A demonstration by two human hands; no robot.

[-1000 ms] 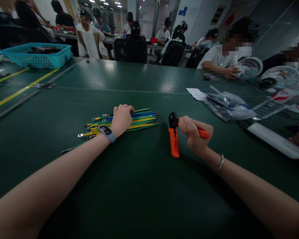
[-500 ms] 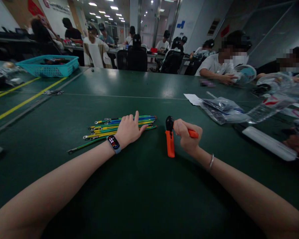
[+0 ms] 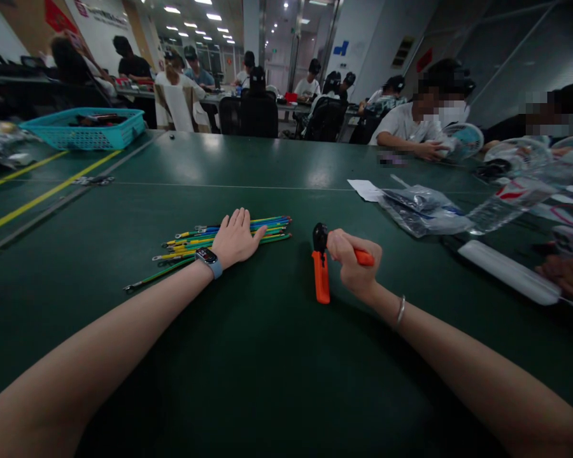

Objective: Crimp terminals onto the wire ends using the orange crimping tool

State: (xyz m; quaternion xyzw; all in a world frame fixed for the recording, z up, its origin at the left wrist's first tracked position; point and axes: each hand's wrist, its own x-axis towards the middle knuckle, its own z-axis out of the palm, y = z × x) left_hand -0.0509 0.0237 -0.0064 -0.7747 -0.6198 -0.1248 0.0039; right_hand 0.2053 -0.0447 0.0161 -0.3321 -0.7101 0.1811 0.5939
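Note:
Spread on the green table lies a bunch of yellow, green and blue wires [image 3: 191, 242] with metal ring terminals at their left ends. My left hand [image 3: 239, 238], wearing a watch [image 3: 209, 261] at the wrist, rests flat over the middle of the bunch with its fingers stretched out, hiding part of it. To the right, my right hand [image 3: 358, 257] is wrapped around one orange handle of a crimping tool [image 3: 321, 277]. The tool's black head points up and left, and its other orange handle slants away from the first, toward me. Nothing shows in its jaws.
A turquoise basket [image 3: 93, 137] with dark items stands at the back left. On the right lie a clear plastic bag [image 3: 424, 210], a water bottle [image 3: 510, 197] and a white bar-shaped object [image 3: 509, 272]. Another person's hand [image 3: 561, 277] is at the right edge; people sit beyond the table.
The fingers of my left hand have straightened and flattened over the wires. My right hand keeps the crimping tool in much the same position. The view has shifted slightly.

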